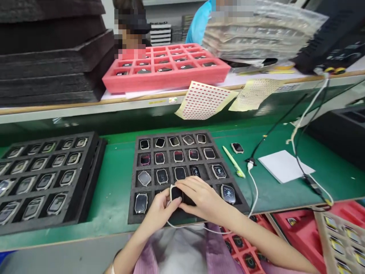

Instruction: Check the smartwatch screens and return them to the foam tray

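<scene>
Over the front of a dark foam tray (132,207), my left hand (159,209) pinches a smartwatch case (176,192) with a dark screen and light frame. My right hand (203,196) closes on the same watch from the other side, fingertips at its top and right edges. The tray's compartments hold strapless watches; some screens are lit, others dark. Several front compartments are hidden behind my hands. A lit watch (228,193) lies in the front right compartment. A white cable (211,230) runs below my wrists along the bench edge.
More watches fill stacked foam trays (98,160) on the left. Right of my tray lie a green pen (234,161), a loose watch (237,148), cables and white paper (285,166). A pink foam tray (168,78) rests on the shelf; people are behind it.
</scene>
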A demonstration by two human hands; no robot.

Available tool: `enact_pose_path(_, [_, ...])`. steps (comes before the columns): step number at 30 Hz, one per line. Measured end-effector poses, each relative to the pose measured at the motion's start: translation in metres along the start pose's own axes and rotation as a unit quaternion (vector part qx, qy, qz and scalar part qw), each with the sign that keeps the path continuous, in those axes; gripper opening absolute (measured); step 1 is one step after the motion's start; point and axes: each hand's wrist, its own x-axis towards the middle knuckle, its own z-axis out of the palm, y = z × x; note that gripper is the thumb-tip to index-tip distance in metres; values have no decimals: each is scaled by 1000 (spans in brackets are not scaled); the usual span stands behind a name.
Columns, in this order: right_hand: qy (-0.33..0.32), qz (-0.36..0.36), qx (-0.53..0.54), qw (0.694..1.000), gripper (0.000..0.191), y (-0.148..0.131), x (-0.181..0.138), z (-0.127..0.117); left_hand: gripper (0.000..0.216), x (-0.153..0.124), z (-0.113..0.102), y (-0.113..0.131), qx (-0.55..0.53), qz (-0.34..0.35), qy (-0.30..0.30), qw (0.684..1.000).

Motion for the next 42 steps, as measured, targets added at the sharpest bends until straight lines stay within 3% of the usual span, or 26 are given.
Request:
enact_pose_path(17, [-42, 8, 53, 998, 36, 5, -1, -10, 28, -3, -4, 8, 7, -18, -14, 1000])
enact_pose_path(20, [-62, 53, 83, 993, 41, 16, -17, -29, 31, -5, -7, 8, -7, -31, -9, 999])
enact_pose_path(23, [-78, 113, 55, 989, 30, 31, -47, -44, 33, -6, -8, 7, -25, -40, -8, 999])
enact_pose_path(26, [-121, 161, 16, 979, 31, 41, -75, -45, 34, -6, -8, 7, -39, -54, -18, 998])
enact_pose_path(29, [-109, 182, -9, 977, 26, 44, -86, -38, 35, -6, -7, 8, -36, -67, -21, 997])
enact_pose_path(37, [-100, 148, -16, 984, 13, 23, -61, -48, 38, -4, -6, 10, -33, -92, -24, 995])
enact_pose_path(42, [-41, 100, 55, 993, 48, -2, -19, -33, 36, -1, -6, 4, -25, -79, -27, 996])
